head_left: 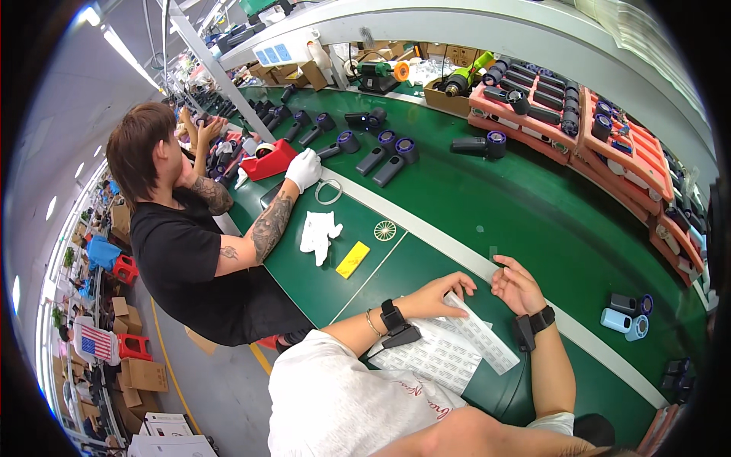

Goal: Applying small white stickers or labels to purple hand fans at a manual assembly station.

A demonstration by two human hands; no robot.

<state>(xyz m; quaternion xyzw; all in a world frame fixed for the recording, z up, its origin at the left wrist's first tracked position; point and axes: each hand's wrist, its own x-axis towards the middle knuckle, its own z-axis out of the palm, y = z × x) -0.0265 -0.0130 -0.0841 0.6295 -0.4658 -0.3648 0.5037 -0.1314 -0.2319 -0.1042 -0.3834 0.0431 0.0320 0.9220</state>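
My left hand (448,295) is closed on the edge of a narrow strip of stickers (483,337), thumb on top. Under that strip lies a wider white sticker sheet (438,356) with rows of small grey print. Just to the right, my right hand (518,288) is raised with its fingers curled. A small see-through sticker (493,250) seems to stick out from its fingertips; how they grip it is hard to see. Both wrists wear black straps with small boxes.
A green conveyor (457,194) carries several handheld fans (396,158). Orange trays (525,122) of fans stand far right; a blue fan (624,324) lies nearer. At left, a co-worker (190,228) rests a white-gloved hand near a red tape dispenser (270,158). A yellow block (352,260) lies between us.
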